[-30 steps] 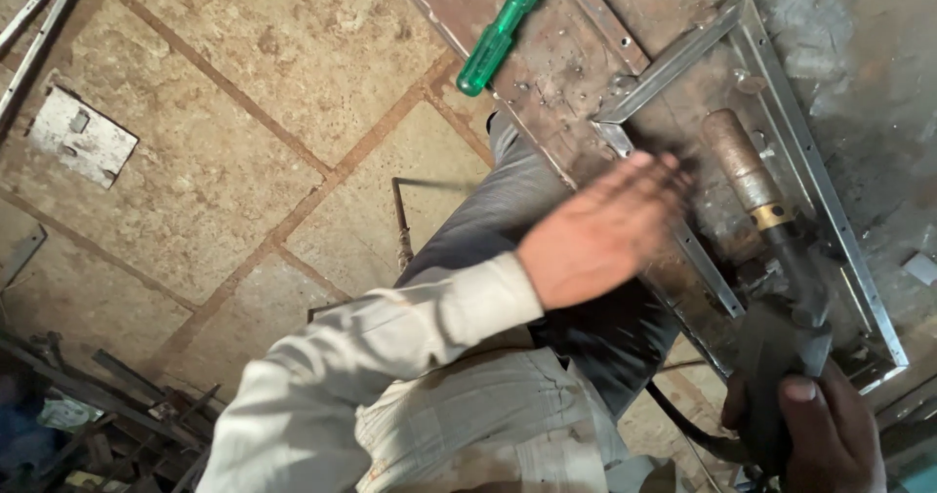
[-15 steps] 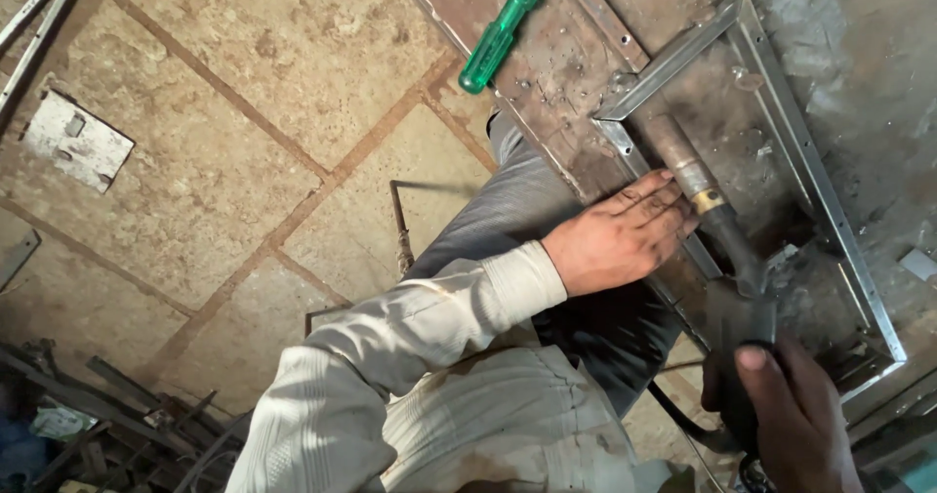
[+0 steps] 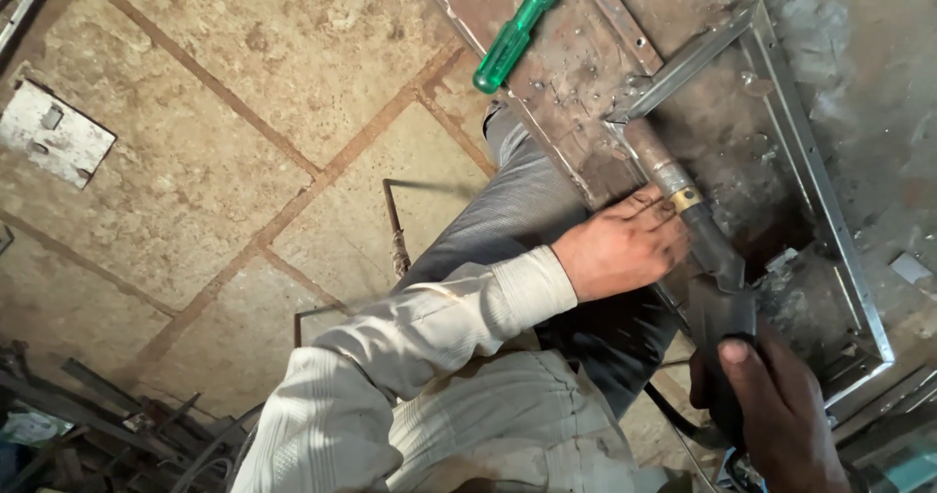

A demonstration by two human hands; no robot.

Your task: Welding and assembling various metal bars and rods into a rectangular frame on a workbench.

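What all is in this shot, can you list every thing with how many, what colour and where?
screwdriver: one, green handle, lying on the bench at top
metal frame: one, grey, flat on the bench at right
welding torch: one, brown and dark, nozzle at the frame's corner
bench: one, rusty brown, upper right
white plate: one, on the tiled floor, left
scrap metal: several dark pieces, bottom left
left hand: resting beside the torch
right hand: gripping the torch handle

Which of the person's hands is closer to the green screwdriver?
Left. The left hand rests on the bench edge below the green screwdriver, touching the tool's neck; the right hand grips the dark tool farther away, near the bottom edge.
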